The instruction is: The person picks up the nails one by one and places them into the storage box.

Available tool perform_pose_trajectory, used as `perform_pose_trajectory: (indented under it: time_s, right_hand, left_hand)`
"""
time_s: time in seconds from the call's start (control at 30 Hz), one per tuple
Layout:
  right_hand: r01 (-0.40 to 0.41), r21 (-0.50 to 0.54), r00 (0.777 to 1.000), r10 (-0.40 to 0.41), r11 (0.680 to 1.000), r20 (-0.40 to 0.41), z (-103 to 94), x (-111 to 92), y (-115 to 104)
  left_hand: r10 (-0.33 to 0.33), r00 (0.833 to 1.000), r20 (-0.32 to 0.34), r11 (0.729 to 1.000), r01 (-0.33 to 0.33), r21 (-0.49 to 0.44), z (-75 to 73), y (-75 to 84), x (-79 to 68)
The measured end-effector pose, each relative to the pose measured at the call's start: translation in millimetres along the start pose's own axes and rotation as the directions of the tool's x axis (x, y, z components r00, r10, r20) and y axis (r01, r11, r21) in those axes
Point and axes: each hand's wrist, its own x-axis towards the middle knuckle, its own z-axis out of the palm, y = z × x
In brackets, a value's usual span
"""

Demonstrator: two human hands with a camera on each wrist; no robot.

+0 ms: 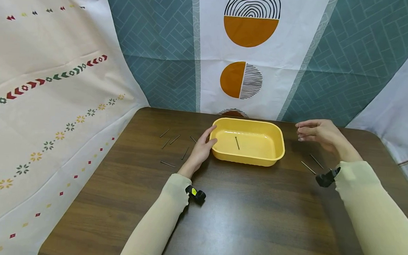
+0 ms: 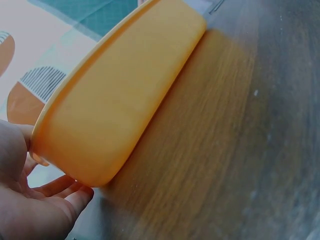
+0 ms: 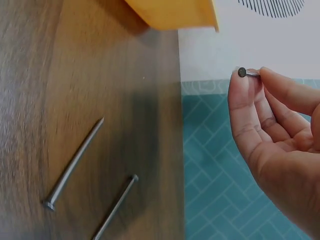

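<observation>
The yellow rectangular tray [image 1: 240, 159] stands upright near the far edge of the wooden desk [image 1: 247, 230], between the two far corners. The left hand [image 1: 198, 150] grips its left end, thumb at the rim and fingers against the outer wall; this hold presumably prevents sliding. One nail [image 1: 237, 143] lies on the tray floor.

The right hand [image 1: 318, 135], raised near the far edge to the right of the tray, pinches a second nail [image 3: 253, 74] between thumb and fingertip, the remaining fingers loosely bent. I judge that a fingertip pinch suits so thin a shaft.

Two loose nails [image 1: 315, 161] lie toward the desk's far right corner, near that hand. Six more nails [image 1: 168, 164] lie scattered toward the far left corner. With the tray between both groups, each side seems within easy reach. Patterned cloth [image 1: 170, 45] hangs behind the far edge.
</observation>
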Motion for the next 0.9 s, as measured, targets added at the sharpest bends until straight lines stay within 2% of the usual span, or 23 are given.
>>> perform_pose_trajectory:
  time_s: [0.3, 0.53, 0.9]
  right_hand:
    - [-0.022, 0.008, 0.999, 0.022, 1.0, -0.026, 15.4, 6.8, -8.7]
    - [-0.014, 0.017, 1.0, 0.014, 1.0, 0.014, 28.7, 15.7, -16.6]
    - [-0.03, 0.034, 1.0, 0.03, 0.999, 0.0, 54.0, 26.8, -26.1]
  left_hand:
    - [-0.014, 1.0, -0.003, 1.0, 0.014, 0.002, 1.1, 1.5, 0.2]
    - [-0.024, 1.0, -0.004, 1.0, 0.024, 0.009, 1.0, 1.6, -0.6]
    - [-0.02, 1.0, -0.004, 1.0, 0.02, 0.007, 1.1, -0.3, 0.5]
